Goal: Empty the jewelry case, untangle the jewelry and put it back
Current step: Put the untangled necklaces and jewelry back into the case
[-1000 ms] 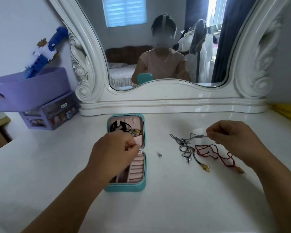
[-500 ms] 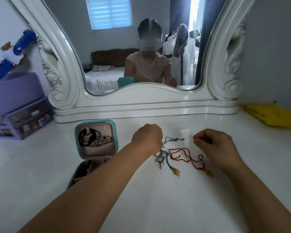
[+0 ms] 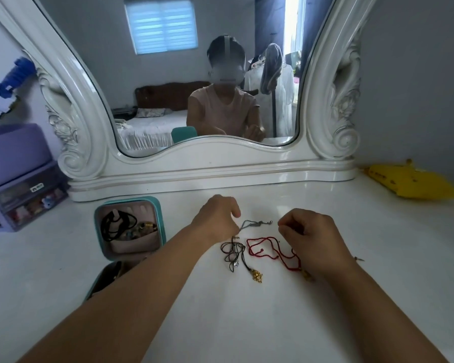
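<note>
Moved from the teal jewelry case (image 3: pixel 159 221) over to the table (image 3: pixel 247 323), left hand (image 3: pixel 216 218) now curled beside a thin grey chain (image 3: pixel 257 224), right hand (image 3: pixel 308 237) loosely fisted, grip unclear, above a kinked red cord (image 3: pixel 270 251); black cords (image 3: pixel 233 252) below, more left in the case.

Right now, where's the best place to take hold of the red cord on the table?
Probably the bare loop at the left end of the red cord, pinched from above. It lies flat and apart from the black cord tangle, while its right end runs under the right hand. The left hand is nearest.
</note>
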Available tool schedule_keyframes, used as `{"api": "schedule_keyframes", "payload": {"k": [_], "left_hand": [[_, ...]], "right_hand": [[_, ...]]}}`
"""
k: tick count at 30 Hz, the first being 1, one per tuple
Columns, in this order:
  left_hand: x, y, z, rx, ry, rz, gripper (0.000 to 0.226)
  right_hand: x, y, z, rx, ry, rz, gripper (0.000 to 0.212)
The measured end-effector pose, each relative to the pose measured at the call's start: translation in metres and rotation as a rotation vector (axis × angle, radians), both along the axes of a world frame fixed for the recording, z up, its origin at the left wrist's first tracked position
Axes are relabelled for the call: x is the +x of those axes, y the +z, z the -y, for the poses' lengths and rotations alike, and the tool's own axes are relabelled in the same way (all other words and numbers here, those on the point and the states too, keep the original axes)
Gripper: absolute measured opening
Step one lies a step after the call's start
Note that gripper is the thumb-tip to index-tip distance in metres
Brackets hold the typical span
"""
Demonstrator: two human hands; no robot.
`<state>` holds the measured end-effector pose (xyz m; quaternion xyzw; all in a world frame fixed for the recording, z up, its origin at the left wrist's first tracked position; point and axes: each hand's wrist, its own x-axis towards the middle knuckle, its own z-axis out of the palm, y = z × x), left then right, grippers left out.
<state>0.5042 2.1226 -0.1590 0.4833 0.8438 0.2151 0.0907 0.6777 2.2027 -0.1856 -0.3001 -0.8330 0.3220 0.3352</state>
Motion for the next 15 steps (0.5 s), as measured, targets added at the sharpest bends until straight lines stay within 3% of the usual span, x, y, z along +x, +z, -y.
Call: {"api": "schedule_keyframes", "payload": {"k": [4,7,11,15], "left_hand": [[0.004,0.028,0.005,0.279,0.009,0.268,0.029],[0.016,0.052,0.010,0.418,-0.035,0.479,0.027],[0.027,0.071,0.012,0.545,-0.081,0.520,0.023],[0.027,0.079,0.019,0.645,-0.052,0.472,0.018]], "right_hand": [[-0.002,0.004,0.004,-0.100,-0.017,-0.108,0.009],[-0.008,0.016,0.007,-0.318,0.073,-0.232,0.030],[-0.024,0.038,0.012,-0.575,0.332,-0.390,0.052],[-0.035,0.049,0.013,-0.654,0.438,-0.339,0.044]]}}
